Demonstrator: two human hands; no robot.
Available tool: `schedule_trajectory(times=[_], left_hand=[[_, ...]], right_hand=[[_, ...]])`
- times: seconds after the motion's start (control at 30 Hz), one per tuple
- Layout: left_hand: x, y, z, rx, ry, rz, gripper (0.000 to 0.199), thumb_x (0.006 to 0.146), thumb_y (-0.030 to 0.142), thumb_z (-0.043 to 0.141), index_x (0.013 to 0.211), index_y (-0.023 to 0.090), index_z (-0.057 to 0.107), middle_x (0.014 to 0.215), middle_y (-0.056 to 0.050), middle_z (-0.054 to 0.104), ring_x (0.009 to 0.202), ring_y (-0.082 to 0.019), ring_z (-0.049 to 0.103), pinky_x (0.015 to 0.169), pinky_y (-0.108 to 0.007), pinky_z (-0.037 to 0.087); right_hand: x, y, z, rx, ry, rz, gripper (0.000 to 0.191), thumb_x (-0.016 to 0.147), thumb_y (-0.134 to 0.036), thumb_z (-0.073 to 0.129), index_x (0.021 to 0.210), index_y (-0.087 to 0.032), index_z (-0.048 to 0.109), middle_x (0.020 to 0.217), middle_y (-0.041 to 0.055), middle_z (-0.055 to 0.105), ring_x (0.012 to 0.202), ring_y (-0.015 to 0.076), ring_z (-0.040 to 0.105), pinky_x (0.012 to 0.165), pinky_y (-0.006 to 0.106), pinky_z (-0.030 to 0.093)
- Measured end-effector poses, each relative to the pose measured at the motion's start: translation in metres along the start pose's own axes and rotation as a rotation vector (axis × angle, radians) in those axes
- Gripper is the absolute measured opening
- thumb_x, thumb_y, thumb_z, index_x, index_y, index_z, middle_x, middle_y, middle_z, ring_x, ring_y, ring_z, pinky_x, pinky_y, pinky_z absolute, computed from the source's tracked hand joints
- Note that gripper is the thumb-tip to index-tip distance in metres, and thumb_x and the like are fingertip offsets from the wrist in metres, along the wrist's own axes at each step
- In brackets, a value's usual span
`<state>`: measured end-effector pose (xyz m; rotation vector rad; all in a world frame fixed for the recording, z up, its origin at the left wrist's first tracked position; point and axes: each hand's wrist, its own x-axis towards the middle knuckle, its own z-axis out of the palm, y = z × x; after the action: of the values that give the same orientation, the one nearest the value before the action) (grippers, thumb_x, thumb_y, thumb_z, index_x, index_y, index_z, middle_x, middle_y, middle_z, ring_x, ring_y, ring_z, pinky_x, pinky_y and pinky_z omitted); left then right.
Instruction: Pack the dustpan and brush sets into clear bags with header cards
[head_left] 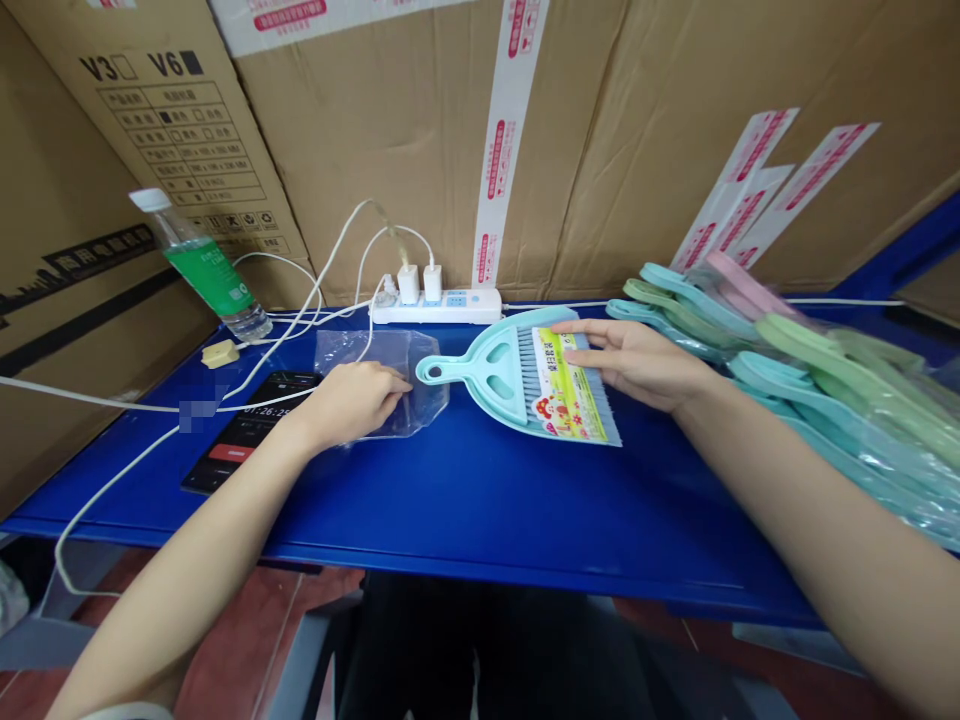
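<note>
On the blue table lies a light-blue dustpan (487,378) with its handle to the left. A grey-blue bristled brush (531,375) is nested in it, and a yellow and white printed label card (574,395) lies over the bristles. My right hand (637,362) reaches in from the right, its fingers stretched out and resting on the card's far end. Left of the handle is a clear plastic bag (420,415), spread flat. My left hand (358,402) is closed on this bag with curled fingers; the fingertips are partly hidden.
Bagged dustpan sets (832,370) in blue, green and pink are piled at the right. A power strip (442,305) with white cables stands along the back. At the left are a phone (247,430) and a tilted water bottle (214,275). Cardboard boxes (405,130) wall the back.
</note>
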<state>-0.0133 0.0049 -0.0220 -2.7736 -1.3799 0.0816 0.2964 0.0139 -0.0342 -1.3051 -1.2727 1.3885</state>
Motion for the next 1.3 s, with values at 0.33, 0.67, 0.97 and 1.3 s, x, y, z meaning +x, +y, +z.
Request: schedule_trajectory(times=[0.33, 0.67, 0.97, 1.3], left_hand=[[0.002, 0.004, -0.002, -0.099, 0.168, -0.142, 0.022, 0.082, 0.024, 0.053, 0.077, 0.021, 0.074, 0.071, -0.003, 0.073, 0.062, -0.019, 0.065, 0.064, -0.029, 0.049], [0.004, 0.012, 0.006, -0.592, 0.198, -0.013, 0.007, 0.077, 0.013, 0.055, 0.074, 0.019, 0.057, 0.053, 0.006, 0.061, 0.051, -0.011, 0.062, 0.056, -0.021, 0.048], [0.009, 0.022, 0.013, -1.065, 0.188, 0.021, 0.008, 0.084, 0.023, 0.055, 0.088, 0.017, 0.052, 0.073, 0.003, 0.058, 0.049, -0.007, 0.062, 0.047, -0.018, 0.052], [0.013, 0.021, 0.017, -1.14, 0.228, 0.085, 0.017, 0.082, 0.019, 0.057, 0.097, 0.016, 0.052, 0.079, 0.002, 0.055, 0.061, -0.007, 0.058, 0.052, -0.018, 0.055]], right_hand=[[0.001, 0.004, 0.001, -0.099, -0.008, 0.035, 0.026, 0.071, -0.013, 0.073, 0.096, -0.021, 0.073, 0.114, 0.0076, 0.071, 0.103, 0.0228, 0.067, 0.091, 0.039, 0.056], [0.003, 0.014, 0.007, -0.027, -0.11, 0.005, 0.029, 0.069, -0.018, 0.077, 0.098, -0.019, 0.072, 0.112, 0.0097, 0.071, 0.1, 0.0242, 0.068, 0.089, 0.041, 0.056], [-0.005, 0.017, 0.027, -0.007, -0.182, -0.017, 0.033, 0.071, -0.023, 0.077, 0.103, -0.02, 0.07, 0.105, 0.0083, 0.072, 0.101, 0.0243, 0.067, 0.09, 0.043, 0.055], [-0.001, 0.024, 0.033, 0.066, -0.062, -0.075, 0.03, 0.072, -0.02, 0.076, 0.1, -0.021, 0.068, 0.114, 0.0089, 0.068, 0.101, 0.0236, 0.066, 0.089, 0.042, 0.056]])
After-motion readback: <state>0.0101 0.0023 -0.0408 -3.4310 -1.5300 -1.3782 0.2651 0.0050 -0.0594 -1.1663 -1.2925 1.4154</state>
